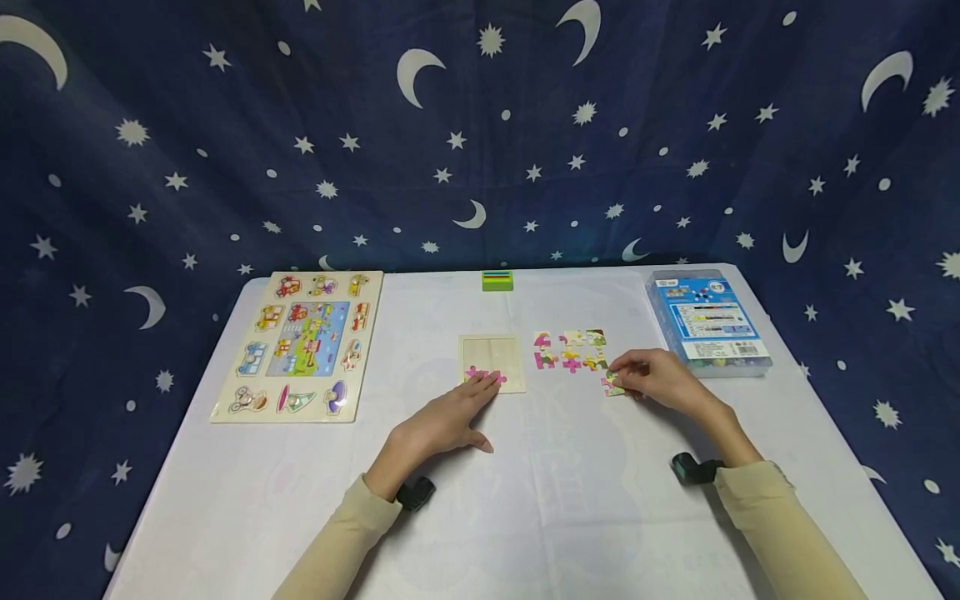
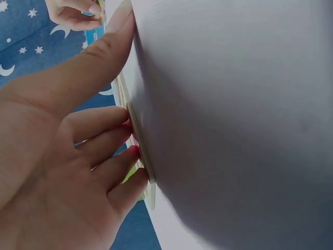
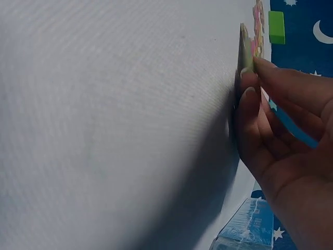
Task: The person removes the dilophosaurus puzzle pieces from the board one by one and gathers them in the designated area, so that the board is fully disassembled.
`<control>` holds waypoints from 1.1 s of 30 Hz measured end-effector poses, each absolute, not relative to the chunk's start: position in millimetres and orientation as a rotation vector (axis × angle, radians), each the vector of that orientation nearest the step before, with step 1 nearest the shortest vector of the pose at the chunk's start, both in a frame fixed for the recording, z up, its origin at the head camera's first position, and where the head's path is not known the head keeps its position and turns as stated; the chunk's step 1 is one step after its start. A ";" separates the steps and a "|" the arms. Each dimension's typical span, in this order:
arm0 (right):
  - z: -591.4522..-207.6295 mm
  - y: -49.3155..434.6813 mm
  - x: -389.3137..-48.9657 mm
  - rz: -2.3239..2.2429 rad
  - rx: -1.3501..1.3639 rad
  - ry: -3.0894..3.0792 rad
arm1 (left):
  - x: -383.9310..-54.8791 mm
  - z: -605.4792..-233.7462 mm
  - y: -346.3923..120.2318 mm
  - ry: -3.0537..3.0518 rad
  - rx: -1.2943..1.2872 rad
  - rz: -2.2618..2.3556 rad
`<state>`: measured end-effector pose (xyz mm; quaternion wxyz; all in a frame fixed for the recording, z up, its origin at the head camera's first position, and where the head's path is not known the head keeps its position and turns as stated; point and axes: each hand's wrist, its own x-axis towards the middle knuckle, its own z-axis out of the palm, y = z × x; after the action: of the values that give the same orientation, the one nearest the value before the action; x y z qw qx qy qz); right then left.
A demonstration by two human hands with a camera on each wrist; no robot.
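Near the middle of the table lies a small square wooden puzzle tray, with pink jigsaw pieces along its near edge. The left hand rests its fairly straight fingertips on those pieces and the tray's near rim, thumb spread away. In the left wrist view, its fingers meet the tray's edge. To the right, the right hand pinches a pink and green puzzle piece between thumb and fingers. The right wrist view shows this piece edge-on, tilted. Several loose puzzle pieces lie in rows between tray and right hand.
A large wooden vehicle puzzle board lies at the left. A blue-labelled clear plastic box stands at the right. At the back edge sits a small green box. A dark starry curtain hangs behind the table.
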<state>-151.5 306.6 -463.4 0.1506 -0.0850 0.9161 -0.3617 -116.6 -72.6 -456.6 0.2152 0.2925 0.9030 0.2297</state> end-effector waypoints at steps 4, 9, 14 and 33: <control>-462.0 304.8 -151.4 -1.008 -0.248 2.670 | -117.0 -457.0 -73.7 2.501 0.826 0.643; -459.6 299.5 -150.6 -1.011 -0.273 2.716 | -116.8 -459.1 -75.5 2.508 0.840 0.646; -460.0 287.8 -152.0 -1.051 -0.297 2.719 | -115.9 -458.7 -77.6 2.534 0.830 0.622; -462.0 224.7 -165.0 -1.200 -0.462 2.639 | -116.5 -457.8 -92.1 2.570 0.768 0.594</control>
<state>-165.0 224.7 -462.0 0.1027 -0.1564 0.8942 -0.4066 -116.5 -92.1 -457.8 0.1958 0.2740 0.9174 0.2120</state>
